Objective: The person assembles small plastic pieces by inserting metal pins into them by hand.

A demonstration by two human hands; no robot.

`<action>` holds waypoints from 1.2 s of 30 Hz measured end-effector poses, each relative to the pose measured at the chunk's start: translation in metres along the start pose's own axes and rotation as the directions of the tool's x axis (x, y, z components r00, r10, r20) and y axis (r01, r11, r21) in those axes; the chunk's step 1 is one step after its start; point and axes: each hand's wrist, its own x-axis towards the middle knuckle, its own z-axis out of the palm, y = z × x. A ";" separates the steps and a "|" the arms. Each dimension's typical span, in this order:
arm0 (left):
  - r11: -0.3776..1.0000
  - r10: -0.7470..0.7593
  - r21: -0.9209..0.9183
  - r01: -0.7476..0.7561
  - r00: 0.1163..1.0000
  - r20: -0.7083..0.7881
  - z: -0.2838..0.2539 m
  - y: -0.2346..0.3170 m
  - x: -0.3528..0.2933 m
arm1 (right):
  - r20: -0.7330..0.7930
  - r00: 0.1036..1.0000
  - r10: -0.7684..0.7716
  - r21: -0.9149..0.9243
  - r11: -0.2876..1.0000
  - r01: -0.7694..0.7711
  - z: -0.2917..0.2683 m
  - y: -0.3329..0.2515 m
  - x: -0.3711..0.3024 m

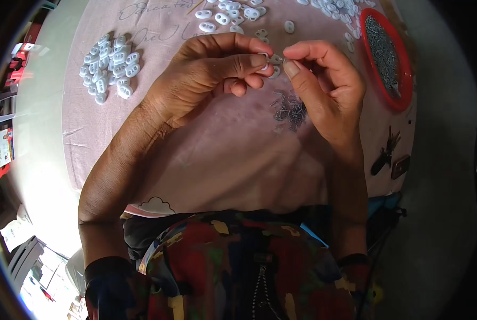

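Observation:
My left hand (212, 66) is closed, pinching a small white oval plastic piece (265, 66) between thumb and forefinger. Most of that piece is covered by the fingertips. Facing it, my right hand (326, 80) holds a thin metal screw (283, 60) between thumb and forefinger, its tip towards the white piece. Whether the two touch is too small to tell. On the cloth below the hands lies a small heap of dark metal screws (290, 111). A few white two-holed pieces (262, 33) lie just beyond my fingers.
A heap of white two-holed pieces (110, 64) lies at the left of the pink cloth (212, 165). Others are scattered at the far edge (230, 13) and far right (337, 8). A red basin (409, 80) of small metal parts, keys (392, 141) and a small dark case (401, 167) are at right.

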 end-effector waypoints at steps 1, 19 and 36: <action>0.999 0.014 0.030 -0.013 1.000 -0.024 0.003 0.000 0.000 | -0.012 1.000 -0.027 0.002 1.000 0.027 0.000 0.001 0.000; 0.988 0.134 0.079 -0.129 0.990 -0.054 0.010 -0.008 0.003 | 0.043 0.999 -0.001 -0.100 0.995 0.005 -0.002 -0.005 -0.002; 0.976 0.203 0.090 -0.199 0.978 -0.038 0.016 -0.013 0.004 | -0.041 0.996 -0.082 -0.032 0.996 0.080 -0.003 0.002 -0.004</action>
